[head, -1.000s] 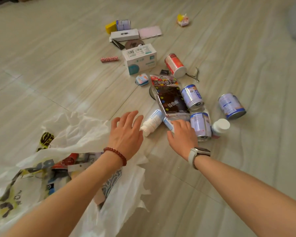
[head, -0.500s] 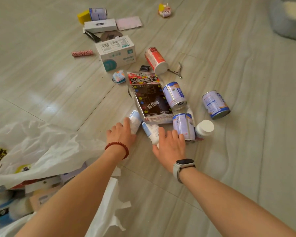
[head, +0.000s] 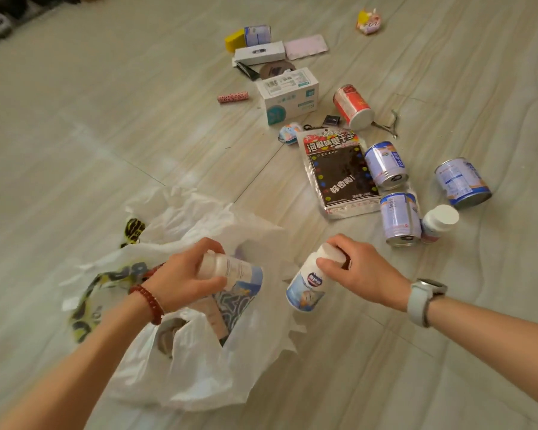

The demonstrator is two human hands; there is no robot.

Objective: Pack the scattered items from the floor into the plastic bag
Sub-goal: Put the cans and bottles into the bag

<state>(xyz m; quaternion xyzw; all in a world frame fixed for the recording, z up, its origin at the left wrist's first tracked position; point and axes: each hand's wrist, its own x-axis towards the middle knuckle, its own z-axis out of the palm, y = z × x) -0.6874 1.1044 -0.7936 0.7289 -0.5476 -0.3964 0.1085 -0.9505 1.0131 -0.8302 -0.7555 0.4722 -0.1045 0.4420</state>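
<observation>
The plastic bag [head: 199, 367] lies slumped on the floor [head: 106, 119], mouth gaping up to take drops. The left hand [head: 187, 274] wraps a white bottle [head: 230, 270] right over that opening. The right hand [head: 357, 274] pinches a second bottle [head: 306, 288] by its cap, just beside the bag. Cans [head: 399, 218] wait farther right.

White plastic bag [head: 199, 367] crumpled open on floor; one white bottle [head: 230, 270] over its mouth, another [head: 308, 287] just right; cans [head: 399, 218] and snack pouch [head: 339, 172] beyond.
</observation>
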